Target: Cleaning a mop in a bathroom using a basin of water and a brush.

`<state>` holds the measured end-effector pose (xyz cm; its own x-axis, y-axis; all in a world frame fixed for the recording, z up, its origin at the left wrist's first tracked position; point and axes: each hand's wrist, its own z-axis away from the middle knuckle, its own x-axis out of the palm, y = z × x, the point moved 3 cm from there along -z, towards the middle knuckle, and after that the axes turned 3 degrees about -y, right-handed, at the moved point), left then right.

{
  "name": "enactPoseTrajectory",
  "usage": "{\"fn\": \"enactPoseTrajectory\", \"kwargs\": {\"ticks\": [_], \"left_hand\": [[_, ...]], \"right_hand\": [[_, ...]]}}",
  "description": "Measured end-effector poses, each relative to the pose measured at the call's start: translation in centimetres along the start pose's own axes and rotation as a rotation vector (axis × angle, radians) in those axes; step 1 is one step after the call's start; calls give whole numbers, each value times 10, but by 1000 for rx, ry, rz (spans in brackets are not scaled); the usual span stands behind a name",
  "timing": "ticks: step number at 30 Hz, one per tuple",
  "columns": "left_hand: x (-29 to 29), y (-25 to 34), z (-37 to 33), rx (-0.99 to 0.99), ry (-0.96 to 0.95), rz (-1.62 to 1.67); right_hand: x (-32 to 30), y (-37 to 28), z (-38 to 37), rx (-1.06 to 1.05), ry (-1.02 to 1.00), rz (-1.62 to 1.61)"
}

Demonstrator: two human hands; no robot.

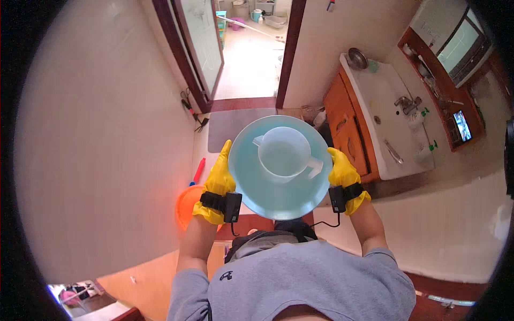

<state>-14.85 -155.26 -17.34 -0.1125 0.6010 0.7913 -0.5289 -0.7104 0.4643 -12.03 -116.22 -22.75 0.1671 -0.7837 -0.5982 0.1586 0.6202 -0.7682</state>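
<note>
A wide, round, light blue basin [251,195] is held up in front of my body, over the floor. My left hand [218,176], in a yellow rubber glove, grips its left rim with the thumb on top. On the opposite side my right hand [345,174], gloved the same way, grips the right rim. The fingers of both hands are mostly hidden behind the basin. Inside the basin stands a translucent white jug [284,152], its spout toward the upper left and its handle toward the lower right. Neither hand touches the jug.
An orange basin [186,207] and a red-handled tool [199,170] lie by the left wall. Beyond my basin is a grey mat [222,128] before an open doorway. To the right stands a white sink [367,91] on a wooden cabinet [342,115], with a metal bowl [357,59] on its edge.
</note>
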Motion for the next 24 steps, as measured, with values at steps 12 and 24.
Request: {"fn": "enactPoseTrajectory", "kwargs": {"ticks": [12, 24], "left_hand": [[-85, 55, -132, -47, 175, -536], [-112, 217, -298, 199, -80, -1104]], "right_hand": [[5, -44, -129, 77, -22, -159], [48, -71, -334, 90, 61, -134]]}}
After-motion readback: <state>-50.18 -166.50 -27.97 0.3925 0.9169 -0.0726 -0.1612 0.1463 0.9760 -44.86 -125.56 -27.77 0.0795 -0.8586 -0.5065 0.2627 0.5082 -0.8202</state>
